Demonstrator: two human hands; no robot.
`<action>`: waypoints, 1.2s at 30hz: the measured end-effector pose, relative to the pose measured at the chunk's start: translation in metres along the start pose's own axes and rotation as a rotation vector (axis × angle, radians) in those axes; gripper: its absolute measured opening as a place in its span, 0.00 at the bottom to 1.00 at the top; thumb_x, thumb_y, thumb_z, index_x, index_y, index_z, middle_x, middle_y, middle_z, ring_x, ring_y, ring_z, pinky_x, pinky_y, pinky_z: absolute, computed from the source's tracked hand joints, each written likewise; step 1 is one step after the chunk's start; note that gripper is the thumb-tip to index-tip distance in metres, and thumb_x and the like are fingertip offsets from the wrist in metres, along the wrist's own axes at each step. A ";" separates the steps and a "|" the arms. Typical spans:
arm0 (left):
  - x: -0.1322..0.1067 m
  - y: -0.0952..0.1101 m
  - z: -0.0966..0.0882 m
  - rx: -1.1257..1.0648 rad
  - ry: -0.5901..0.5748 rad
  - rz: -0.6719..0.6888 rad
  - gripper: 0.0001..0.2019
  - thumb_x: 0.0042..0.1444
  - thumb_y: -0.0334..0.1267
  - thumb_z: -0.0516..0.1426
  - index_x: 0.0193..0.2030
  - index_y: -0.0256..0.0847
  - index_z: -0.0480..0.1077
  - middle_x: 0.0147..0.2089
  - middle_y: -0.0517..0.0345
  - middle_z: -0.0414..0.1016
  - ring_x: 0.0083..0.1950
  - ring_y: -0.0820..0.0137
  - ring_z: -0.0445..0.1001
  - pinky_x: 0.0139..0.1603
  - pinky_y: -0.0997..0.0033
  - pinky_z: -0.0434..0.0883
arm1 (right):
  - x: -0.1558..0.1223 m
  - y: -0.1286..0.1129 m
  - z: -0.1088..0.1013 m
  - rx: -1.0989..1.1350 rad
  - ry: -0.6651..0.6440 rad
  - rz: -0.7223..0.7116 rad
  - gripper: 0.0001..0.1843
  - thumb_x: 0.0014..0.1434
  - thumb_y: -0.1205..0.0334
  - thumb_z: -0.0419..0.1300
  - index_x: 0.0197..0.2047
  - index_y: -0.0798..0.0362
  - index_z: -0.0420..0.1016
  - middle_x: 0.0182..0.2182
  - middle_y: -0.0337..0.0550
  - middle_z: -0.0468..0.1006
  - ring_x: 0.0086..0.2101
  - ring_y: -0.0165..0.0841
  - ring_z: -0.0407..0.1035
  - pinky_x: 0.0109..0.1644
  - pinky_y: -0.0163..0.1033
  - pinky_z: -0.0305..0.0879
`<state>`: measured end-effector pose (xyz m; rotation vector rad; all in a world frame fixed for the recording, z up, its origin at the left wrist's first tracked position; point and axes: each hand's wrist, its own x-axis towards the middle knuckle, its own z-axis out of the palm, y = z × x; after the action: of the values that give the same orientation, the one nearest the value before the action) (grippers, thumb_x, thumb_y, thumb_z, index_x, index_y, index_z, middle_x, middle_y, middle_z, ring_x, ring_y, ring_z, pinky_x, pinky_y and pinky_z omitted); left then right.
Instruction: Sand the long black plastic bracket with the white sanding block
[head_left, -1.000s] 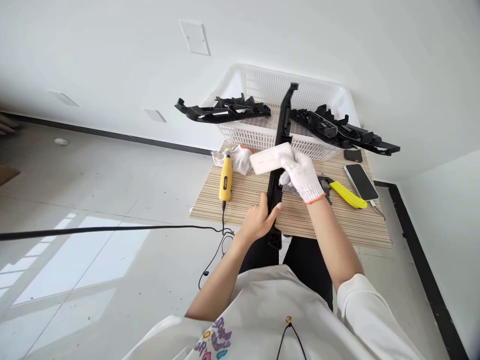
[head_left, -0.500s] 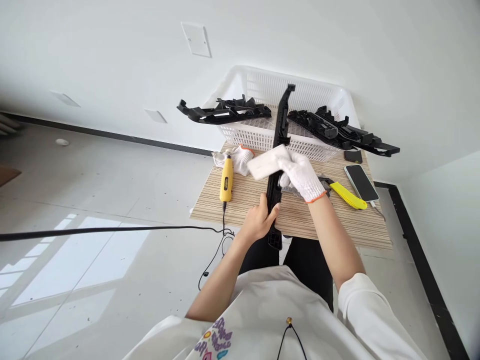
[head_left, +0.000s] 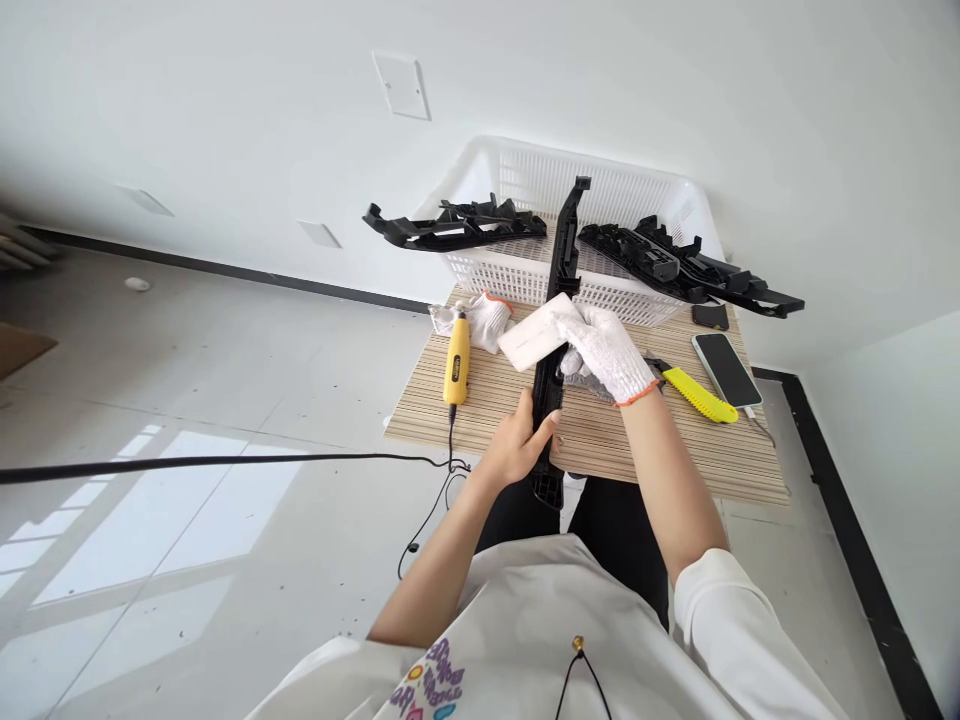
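Note:
Bare, my left hand point(head_left: 519, 442) is wrapped round the lower part of a long black plastic trim piece point(head_left: 564, 250), which points away from me over the table edge and basket. My right hand point(head_left: 604, 350), in a white knit glove with an orange cuff, grips a flat white rectangular pad point(head_left: 536, 333). The pad lies across the middle of the trim piece and hides part of it; whether it presses on the surface I cannot tell. Beneath the gloved hand some grey crumpled material point(head_left: 589, 385) shows on the table.
A white slatted basket point(head_left: 517, 278) stands at the table's back, with black plastic parts point(head_left: 465, 228) and more parts point(head_left: 660, 260) across it. On the striped table point(head_left: 420, 400) lie a yellow corded tool point(head_left: 457, 365), a glove point(head_left: 487, 320), a yellow-handled cutter point(head_left: 701, 395) and a phone point(head_left: 727, 370).
The pad has shifted very slightly toward me along the trim piece, in my right hand. My left hand keeps its hold; the whole view has moved a little.

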<state>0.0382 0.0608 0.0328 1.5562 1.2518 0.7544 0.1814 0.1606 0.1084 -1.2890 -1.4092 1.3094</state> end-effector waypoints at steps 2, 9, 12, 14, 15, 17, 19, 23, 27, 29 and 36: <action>0.000 0.001 -0.001 -0.099 -0.025 0.000 0.14 0.67 0.53 0.48 0.44 0.47 0.53 0.26 0.64 0.79 0.35 0.59 0.82 0.43 0.62 0.73 | 0.000 0.000 0.000 0.019 0.053 -0.026 0.17 0.60 0.46 0.61 0.39 0.54 0.74 0.16 0.35 0.73 0.13 0.25 0.64 0.12 0.26 0.52; 0.000 0.000 -0.004 -0.235 -0.043 -0.044 0.20 0.66 0.56 0.48 0.55 0.45 0.54 0.24 0.65 0.75 0.24 0.61 0.78 0.33 0.62 0.75 | 0.000 -0.002 -0.002 0.002 -0.003 0.009 0.19 0.58 0.45 0.63 0.42 0.53 0.73 0.17 0.35 0.74 0.14 0.27 0.68 0.13 0.26 0.57; 0.001 -0.002 -0.005 -0.128 -0.028 -0.002 0.18 0.67 0.54 0.47 0.54 0.44 0.56 0.25 0.63 0.77 0.32 0.60 0.81 0.42 0.60 0.75 | -0.001 -0.004 -0.004 0.017 0.083 0.003 0.19 0.60 0.44 0.61 0.41 0.52 0.73 0.12 0.33 0.70 0.13 0.27 0.66 0.12 0.26 0.55; 0.001 -0.003 -0.005 -0.085 0.010 0.017 0.18 0.67 0.54 0.47 0.54 0.43 0.57 0.24 0.62 0.77 0.37 0.59 0.81 0.46 0.60 0.74 | -0.001 -0.005 -0.004 -0.022 -0.034 0.054 0.18 0.59 0.45 0.63 0.40 0.52 0.73 0.11 0.32 0.68 0.11 0.27 0.63 0.10 0.26 0.51; 0.001 -0.003 -0.005 -0.077 0.025 0.018 0.18 0.67 0.53 0.47 0.54 0.43 0.57 0.24 0.63 0.77 0.37 0.59 0.81 0.46 0.60 0.74 | -0.002 -0.004 -0.004 -0.028 -0.059 0.066 0.18 0.59 0.45 0.63 0.39 0.52 0.74 0.11 0.32 0.68 0.10 0.27 0.61 0.10 0.27 0.50; 0.002 -0.003 -0.005 -0.075 0.031 0.012 0.18 0.67 0.54 0.48 0.53 0.43 0.58 0.24 0.63 0.76 0.37 0.59 0.81 0.45 0.61 0.74 | -0.001 -0.002 -0.003 0.003 0.020 0.044 0.19 0.59 0.43 0.62 0.38 0.52 0.74 0.10 0.32 0.67 0.09 0.26 0.60 0.10 0.27 0.51; 0.002 -0.003 -0.004 -0.085 0.023 0.013 0.17 0.67 0.54 0.48 0.51 0.44 0.57 0.22 0.64 0.75 0.35 0.60 0.81 0.44 0.61 0.74 | 0.000 0.001 -0.002 0.050 0.085 0.004 0.20 0.60 0.41 0.60 0.37 0.52 0.74 0.11 0.32 0.68 0.10 0.26 0.60 0.10 0.27 0.52; 0.001 -0.002 -0.004 -0.125 0.015 0.029 0.15 0.68 0.53 0.46 0.49 0.45 0.54 0.21 0.67 0.74 0.32 0.62 0.79 0.45 0.62 0.73 | 0.001 0.003 0.000 0.081 -0.033 0.050 0.19 0.59 0.43 0.63 0.38 0.52 0.74 0.12 0.33 0.70 0.11 0.27 0.63 0.10 0.27 0.51; 0.002 -0.001 -0.004 -0.087 0.016 0.026 0.15 0.67 0.53 0.47 0.48 0.45 0.55 0.22 0.66 0.74 0.33 0.62 0.80 0.44 0.61 0.74 | 0.000 0.001 0.001 0.102 0.073 0.070 0.21 0.57 0.40 0.64 0.36 0.51 0.71 0.11 0.33 0.69 0.11 0.27 0.64 0.10 0.26 0.51; 0.002 0.000 -0.004 -0.080 0.038 0.022 0.15 0.67 0.53 0.46 0.49 0.45 0.55 0.22 0.66 0.74 0.34 0.61 0.80 0.45 0.60 0.74 | -0.001 0.001 0.002 0.091 -0.010 0.099 0.22 0.56 0.40 0.65 0.38 0.51 0.72 0.11 0.32 0.69 0.11 0.27 0.63 0.10 0.26 0.50; 0.001 0.001 -0.002 -0.126 0.027 0.018 0.13 0.68 0.53 0.46 0.46 0.46 0.53 0.21 0.67 0.73 0.31 0.63 0.79 0.44 0.61 0.73 | 0.000 0.009 0.011 0.176 0.087 0.086 0.25 0.55 0.35 0.62 0.37 0.51 0.71 0.12 0.32 0.67 0.11 0.27 0.63 0.11 0.27 0.51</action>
<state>0.0367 0.0626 0.0343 1.4611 1.1872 0.8521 0.1718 0.1580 0.0981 -1.2839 -1.1629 1.3849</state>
